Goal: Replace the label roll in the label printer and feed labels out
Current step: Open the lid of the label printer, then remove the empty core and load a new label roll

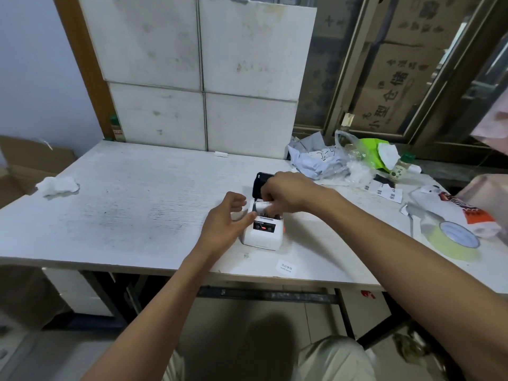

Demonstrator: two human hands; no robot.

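A small white label printer (262,235) sits near the front edge of the white table (123,204), its black lid (259,182) tilted up and open. My right hand (286,192) reaches over the open bay and grips a white label roll (262,209) held at the bay's mouth. My left hand (226,221) rests against the printer's left side, thumb touching the roll's left end, fingers loosely curled. A red light shows on the printer's black front panel (264,226). A loose printed label (286,266) lies on the table in front of the printer.
Crumpled tissue (59,186) lies at the table's left. Plastic bags and packaging (343,160), a small bottle (400,167), paper slips (384,189) and a yellow tape roll (453,240) crowd the right side. White boxes (200,75) stand stacked along the back.
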